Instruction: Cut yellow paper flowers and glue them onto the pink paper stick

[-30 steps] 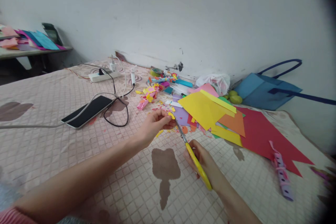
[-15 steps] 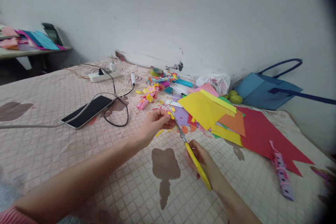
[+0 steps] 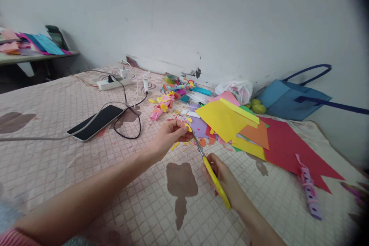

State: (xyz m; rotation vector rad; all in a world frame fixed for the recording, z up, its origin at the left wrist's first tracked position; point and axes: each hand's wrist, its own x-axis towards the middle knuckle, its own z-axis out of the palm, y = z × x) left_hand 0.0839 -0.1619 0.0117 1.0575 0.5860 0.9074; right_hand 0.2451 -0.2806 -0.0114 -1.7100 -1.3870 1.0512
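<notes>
Scissors (image 3: pixel 210 168), long axis diagonal, point forward-left at yellow paper (image 3: pixel 188 127) pinched by left hand (image 3: pixel 170 136); right hand (image 3: pixel 226 178) grips handles.

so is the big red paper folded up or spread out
Spread out: the red paper lies flat on the patterned cloth, its broad face and notched end showing. The part under the orange sheet is hidden.

Black phone-like slab (image 3: pixel 95 123) under a grey cable (image 3: pixel 37 138) — power strip (image 3: pixel 112 84), blue bag (image 3: pixel 294 100)
</notes>
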